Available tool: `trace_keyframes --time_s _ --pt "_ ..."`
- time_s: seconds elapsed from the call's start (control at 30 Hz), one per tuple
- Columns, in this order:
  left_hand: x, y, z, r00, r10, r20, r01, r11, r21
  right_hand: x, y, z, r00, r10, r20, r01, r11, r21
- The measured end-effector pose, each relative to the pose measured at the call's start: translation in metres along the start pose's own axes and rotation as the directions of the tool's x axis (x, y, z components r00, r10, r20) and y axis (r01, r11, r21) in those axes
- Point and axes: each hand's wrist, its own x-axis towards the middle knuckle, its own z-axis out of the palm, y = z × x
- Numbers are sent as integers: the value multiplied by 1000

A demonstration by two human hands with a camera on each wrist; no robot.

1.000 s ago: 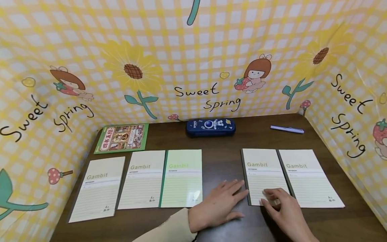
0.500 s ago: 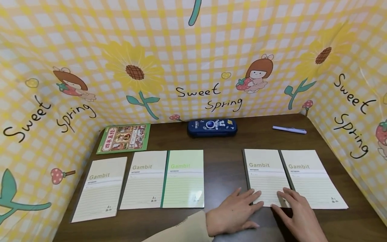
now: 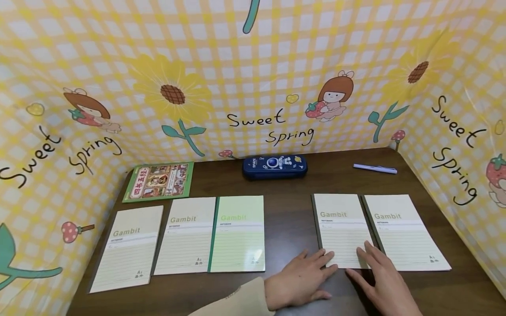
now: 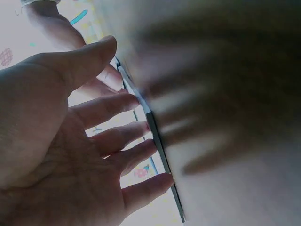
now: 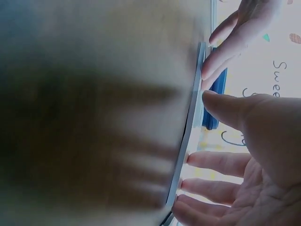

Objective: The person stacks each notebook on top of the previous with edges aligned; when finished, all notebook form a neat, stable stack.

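We see a desk (image 3: 288, 219) of dark, smooth wood grain, softly shiny midway between its left and right edges. Towards the right edge, the paired cream notebooks (image 3: 344, 232) look like smooth paper, mostly matt. Near the left edge, two more cream notebooks (image 3: 186, 232) share that finish, while the green notebook (image 3: 239, 232) beside them catches a glossy glare. The picture book (image 3: 158, 181) at the back left corner shows smooth printed paper. To us, the pencil case (image 3: 274, 166) at the back edge looks smooth and hard, the pen (image 3: 375, 169) near the back right corner plastic, and the hanging (image 3: 257, 66) behind like creased printed cloth.
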Motion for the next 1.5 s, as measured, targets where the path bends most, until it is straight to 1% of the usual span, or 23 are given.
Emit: trace_keyframes --time_s 0.17,0.4,0.57,0.73,0.83,0.97,1.07,1.2,1.3,1.4,1.5 --pt "-8 -5 -3 1000 -26 12 26 1000 -11 2 -8 3 999 -36 -15 36 999 -1" --pt "-21 -8 -6 998 -70 -9 70 997 -27 6 -19 9 996 -82 -19 82 997 4" --pt "-27 -11 -7 994 -102 22 103 993 -56 8 -24 13 992 -120 -24 121 993 15" --pt "-35 -14 -5 990 -140 17 141 988 -70 10 -30 15 988 -153 -14 153 988 23" --pt "-40 -17 -4 987 -162 18 163 982 -91 10 -34 17 987 -163 7 162 986 23" --pt "-48 -20 -2 982 -181 48 186 973 -137 11 -39 20 983 -179 29 178 984 22" --pt "-53 -23 -1 978 -199 55 205 967 -154 12 -43 21 980 -196 24 195 980 26" --pt "-56 -25 -3 974 -223 36 226 963 -145 16 -49 22 979 -202 30 201 979 32" --pt "-58 -25 -4 973 -230 16 230 964 -131 18 -53 22 981 -185 57 183 982 37" --pt "-60 -26 -4 975 -224 -4 222 966 -130 19 -54 22 983 -170 66 167 985 49" --pt "-60 -29 -2 977 -206 -50 198 971 -137 20 -55 22 987 -158 44 154 985 75"
